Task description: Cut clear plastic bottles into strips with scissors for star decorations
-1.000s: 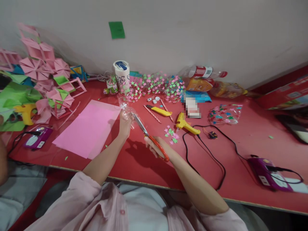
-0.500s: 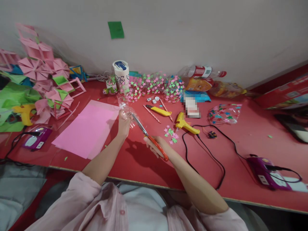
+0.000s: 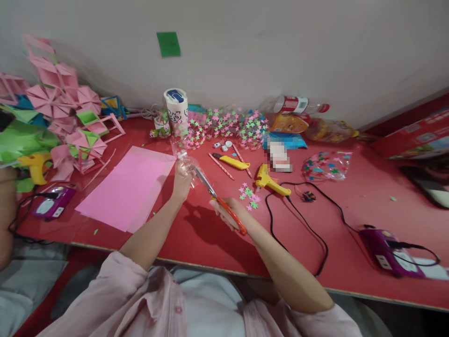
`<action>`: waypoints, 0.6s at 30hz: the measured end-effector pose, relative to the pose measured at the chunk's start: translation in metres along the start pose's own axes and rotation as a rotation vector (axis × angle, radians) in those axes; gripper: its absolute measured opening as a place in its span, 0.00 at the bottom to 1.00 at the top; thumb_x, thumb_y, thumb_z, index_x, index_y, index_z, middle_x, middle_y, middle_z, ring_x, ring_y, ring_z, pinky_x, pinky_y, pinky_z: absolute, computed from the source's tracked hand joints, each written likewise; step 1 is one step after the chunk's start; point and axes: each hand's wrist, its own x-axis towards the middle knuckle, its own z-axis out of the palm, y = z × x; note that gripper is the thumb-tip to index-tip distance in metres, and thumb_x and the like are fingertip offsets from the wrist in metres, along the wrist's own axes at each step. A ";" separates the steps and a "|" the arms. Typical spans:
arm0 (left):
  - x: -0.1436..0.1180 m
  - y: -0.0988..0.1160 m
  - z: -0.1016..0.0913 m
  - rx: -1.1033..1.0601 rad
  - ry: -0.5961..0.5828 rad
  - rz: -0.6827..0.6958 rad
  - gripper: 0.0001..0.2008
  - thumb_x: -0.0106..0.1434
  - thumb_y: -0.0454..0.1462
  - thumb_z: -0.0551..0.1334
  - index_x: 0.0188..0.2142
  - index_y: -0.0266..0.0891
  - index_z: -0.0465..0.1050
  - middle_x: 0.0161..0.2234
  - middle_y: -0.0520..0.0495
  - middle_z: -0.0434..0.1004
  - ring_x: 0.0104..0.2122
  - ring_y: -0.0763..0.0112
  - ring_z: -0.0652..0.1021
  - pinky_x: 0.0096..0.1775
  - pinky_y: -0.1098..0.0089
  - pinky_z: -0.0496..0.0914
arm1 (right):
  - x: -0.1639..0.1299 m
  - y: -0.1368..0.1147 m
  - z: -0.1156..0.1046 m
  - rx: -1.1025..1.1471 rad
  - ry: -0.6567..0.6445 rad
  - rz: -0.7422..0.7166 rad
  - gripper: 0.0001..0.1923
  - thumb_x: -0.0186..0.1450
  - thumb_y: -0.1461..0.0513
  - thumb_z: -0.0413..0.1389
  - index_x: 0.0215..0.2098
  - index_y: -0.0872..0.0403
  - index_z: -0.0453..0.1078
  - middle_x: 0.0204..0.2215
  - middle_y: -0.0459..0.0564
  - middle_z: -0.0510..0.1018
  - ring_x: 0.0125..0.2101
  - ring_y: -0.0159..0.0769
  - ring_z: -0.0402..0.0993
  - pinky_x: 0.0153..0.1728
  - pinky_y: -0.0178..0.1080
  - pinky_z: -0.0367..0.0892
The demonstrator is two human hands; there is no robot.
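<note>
My left hand is closed on a piece of clear plastic bottle, held just above the red table. My right hand grips a pair of scissors with orange handles. The metal blades point up and left and reach the clear plastic beside my left fingers. Whether the blades are cutting into it, I cannot tell. Right of my right hand lie loose pink and green paper stars. Pink paper sheets lie left of my left hand.
A yellow glue gun with a trailing black cord lies to the right. Behind are a yellow utility knife, star-covered clear plastic pieces, a white tumbler and bottles. Purple power strips sit at both sides. Another person's arm shows far left.
Another person's arm has come into view at the far left. My hands, the scissors and the clear plastic have barely shifted.
</note>
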 end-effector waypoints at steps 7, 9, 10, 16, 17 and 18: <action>0.001 -0.002 -0.001 0.008 -0.005 0.004 0.22 0.50 0.43 0.67 0.43 0.44 0.62 0.35 0.50 0.73 0.34 0.70 0.77 0.37 0.68 0.72 | 0.000 0.001 0.000 0.040 -0.025 -0.045 0.26 0.61 0.41 0.51 0.22 0.52 0.58 0.08 0.36 0.57 0.07 0.24 0.55 0.11 0.29 0.53; 0.001 -0.001 0.000 0.006 -0.029 -0.006 0.22 0.49 0.41 0.67 0.42 0.44 0.61 0.34 0.51 0.73 0.32 0.71 0.77 0.36 0.67 0.73 | 0.001 0.002 0.000 0.063 -0.037 -0.056 0.26 0.61 0.40 0.50 0.23 0.53 0.59 0.08 0.36 0.58 0.08 0.24 0.56 0.12 0.29 0.55; 0.000 -0.001 0.000 0.008 -0.038 -0.013 0.22 0.49 0.41 0.67 0.42 0.44 0.61 0.33 0.52 0.73 0.31 0.72 0.77 0.36 0.67 0.73 | 0.001 0.003 0.001 0.072 -0.041 -0.057 0.26 0.62 0.40 0.49 0.24 0.53 0.59 0.09 0.36 0.58 0.08 0.24 0.57 0.12 0.29 0.55; -0.001 0.000 0.002 0.020 -0.027 -0.013 0.20 0.49 0.38 0.67 0.41 0.44 0.62 0.31 0.53 0.73 0.29 0.73 0.77 0.34 0.68 0.74 | 0.001 0.003 0.001 0.063 -0.003 -0.012 0.27 0.61 0.39 0.49 0.22 0.52 0.58 0.08 0.36 0.56 0.07 0.24 0.54 0.10 0.29 0.54; 0.000 0.000 0.002 0.018 -0.031 -0.019 0.20 0.49 0.38 0.67 0.41 0.44 0.62 0.31 0.53 0.73 0.29 0.73 0.77 0.34 0.68 0.74 | 0.001 0.003 0.001 0.056 -0.002 -0.004 0.27 0.61 0.39 0.50 0.22 0.52 0.57 0.08 0.36 0.56 0.07 0.24 0.54 0.09 0.30 0.53; 0.000 -0.001 0.002 0.013 -0.036 -0.024 0.20 0.50 0.39 0.67 0.41 0.44 0.61 0.31 0.53 0.73 0.29 0.73 0.77 0.34 0.68 0.74 | 0.001 0.003 0.001 0.050 -0.001 0.000 0.27 0.60 0.39 0.50 0.22 0.52 0.57 0.07 0.36 0.56 0.07 0.24 0.54 0.09 0.30 0.52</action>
